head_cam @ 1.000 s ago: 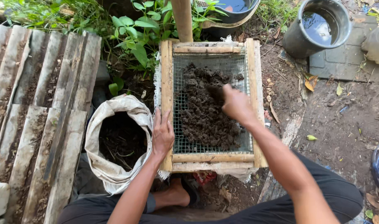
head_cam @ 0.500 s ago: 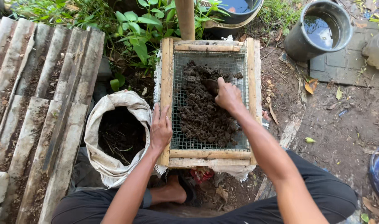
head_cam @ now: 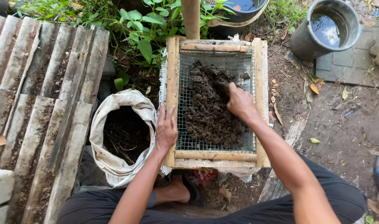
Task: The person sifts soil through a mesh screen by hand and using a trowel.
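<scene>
A wooden-framed wire-mesh sieve (head_cam: 260,103) lies in front of me with a heap of dark clumpy soil (head_cam: 206,112) on its mesh. My left hand (head_cam: 166,130) rests flat, fingers spread, on the sieve's left wooden rail. My right hand (head_cam: 238,101) presses into the soil near the upper right of the heap, fingers curled down into it and partly hidden. Left of the sieve stands an open white woven sack (head_cam: 110,161) with dark soil inside.
Weathered wooden planks (head_cam: 40,108) lie at left. Green leafy plants (head_cam: 135,29) and a wooden post (head_cam: 190,16) are behind the sieve. A dark bucket of water (head_cam: 324,29) stands at top right on bare earth. My sandalled foot (head_cam: 177,191) shows below the sieve.
My right hand has slid up the soil heap from the middle toward its far end. The left hand has stayed on the left rail.
</scene>
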